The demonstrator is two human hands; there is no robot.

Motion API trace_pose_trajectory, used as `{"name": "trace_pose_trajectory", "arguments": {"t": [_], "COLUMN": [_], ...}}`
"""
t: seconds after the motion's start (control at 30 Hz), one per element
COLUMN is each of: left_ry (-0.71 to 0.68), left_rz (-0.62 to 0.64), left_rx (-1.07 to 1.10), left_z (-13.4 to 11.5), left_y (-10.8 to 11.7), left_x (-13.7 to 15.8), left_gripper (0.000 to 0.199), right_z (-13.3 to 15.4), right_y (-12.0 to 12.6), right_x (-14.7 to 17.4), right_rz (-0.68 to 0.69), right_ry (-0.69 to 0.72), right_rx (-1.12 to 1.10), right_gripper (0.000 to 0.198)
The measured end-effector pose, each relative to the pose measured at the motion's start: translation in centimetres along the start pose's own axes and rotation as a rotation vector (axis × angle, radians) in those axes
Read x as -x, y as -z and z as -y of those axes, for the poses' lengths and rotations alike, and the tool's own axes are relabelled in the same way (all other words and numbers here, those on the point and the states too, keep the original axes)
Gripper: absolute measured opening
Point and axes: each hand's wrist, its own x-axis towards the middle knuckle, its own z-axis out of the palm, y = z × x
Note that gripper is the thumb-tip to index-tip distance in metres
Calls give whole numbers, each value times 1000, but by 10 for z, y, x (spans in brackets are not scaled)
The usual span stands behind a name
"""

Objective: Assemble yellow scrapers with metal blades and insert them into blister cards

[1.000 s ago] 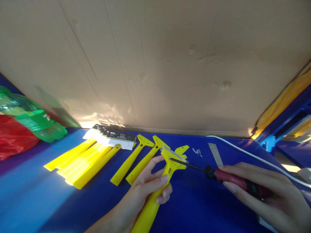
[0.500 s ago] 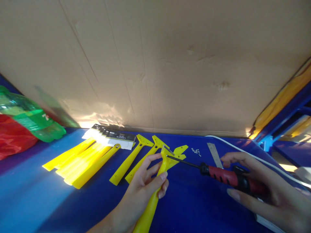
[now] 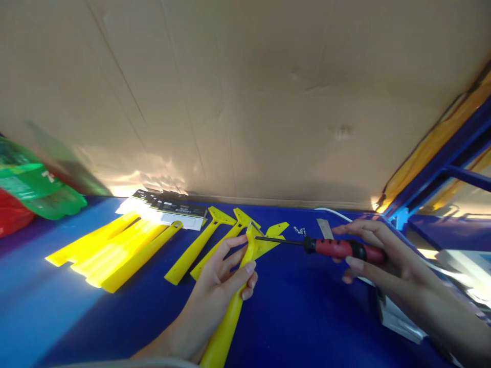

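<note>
My left hand (image 3: 226, 286) is closed around a yellow plastic scraper handle (image 3: 226, 327), its wider head tilted up. My right hand (image 3: 391, 266) holds a screwdriver (image 3: 345, 249) with a red and black grip, thumb and fingers loosely around its rear part. The dark shaft lies nearly level, its tip touching the side of the scraper head. Beyond that head lie pointed yellow pieces (image 3: 276, 229). Two more yellow scraper handles (image 3: 192, 250) lie just left of my left hand. Small screws (image 3: 299, 231) are scattered beyond the screwdriver.
Several packaged yellow scrapers (image 3: 134, 255) with black-and-white cards (image 3: 176, 212) lie at left on the blue table (image 3: 299, 322). A green bottle (image 3: 42, 189) and red bag (image 3: 13, 214) are far left. A metal strip (image 3: 325, 228) and white cable (image 3: 333, 212) lie right. Cardboard (image 3: 245, 102) stands behind.
The camera view has shifted slightly. The screwdriver has come more level, its tip still at the scraper head, and my right hand's fingers have moved along its grip.
</note>
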Motion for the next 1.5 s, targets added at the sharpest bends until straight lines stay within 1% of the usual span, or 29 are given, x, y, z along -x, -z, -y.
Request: {"name": "trace_pose_trajectory", "arguments": {"t": [0.07,0.1,0.17,0.23,0.27,0.37,0.43,0.47,0.53,0.6,0.67,0.73,0.8,0.87,0.93,0.97,1.03,1.1,1.17,1.23,1.3,1.33,1.37,1.43,1.5], "left_ry": [0,7,21,21,13,-11,-19,-21,-13,-5,-11,-8,-17,-7,4,5,-4,-18,-28,-29,-23,-20,-18,-23,-25], "left_rz": [22,29,25,9,-1,-5,4,8,7,-7,-22,-39,-26,-14,-25,-32,-45,-61,-77,-68,-46,-38,-35,-54,-79], "left_rx": [7,0,-17,-22,-20,-17,-25,-33,-60,-85,-86,-76,-61,-75,-97,-104,-111,-113,-112,-114,-125,-130,-135,-134,-122], "left_z": [1,1,-1,-3,-4,-5,-7,-8,-13,-16,-18,-17,-14,-13,-13,-13,-14,-13,-12,-12,-12,-13,-14,-17,-19], "left_y": [0,0,-1,0,1,3,1,0,-5,-8,-7,-4,-2,-3,-5,-7,-8,-8,-8,-9,-11,-12,-12,-13,-13], "left_x": [1,2,4,4,4,2,2,2,5,7,7,4,2,2,4,5,6,7,7,7,8,8,8,8,7], "left_gripper": [45,45,43,42,42,44,45,46,46,46,49,55,61,64,66,67,66,66,66,68,70,71,71,74,78], "right_z": [-3,-4,-7,-9,-10,-12,-14,-15,-17,-17,-15,-11,-8,-8,-10,-11,-13,-12,-10,-8,-7,-7,-8,-8,-8], "right_y": [-1,-2,-3,-4,-4,-4,-4,-4,-4,-5,-6,-7,-7,-8,-8,-7,-6,-5,-6,-7,-9,-9,-9,-7,-6], "right_x": [-2,-2,-3,-4,-4,-2,0,0,1,0,0,-1,-1,0,0,-1,-2,-3,-3,-3,-3,-2,-2,-2,-2], "right_rz": [-43,-65,-82,-61,-34,21,-2,-21,-42,-50,-22,14,27,-20,-65,-68,-20,40,48,-14,-81,-95,-88,-23,43], "right_ry": [14,5,-26,-44,-39,32,67,54,-27,-96,-82,-27,7,-5,-61,-87,-98,-56,-6,-4,-46,-72,-97,-120,-94], "right_rx": [-29,-23,1,-14,-39,-114,-112,-100,-80,-125,-223,-282,-235,-136,-52,-50,-124,-200,-177,-85,-14,-2,-15,-103,-205], "right_gripper": [29,29,35,38,37,31,21,20,26,32,36,43,39,32,39,42,41,43,41,33,39,43,46,46,49]}}
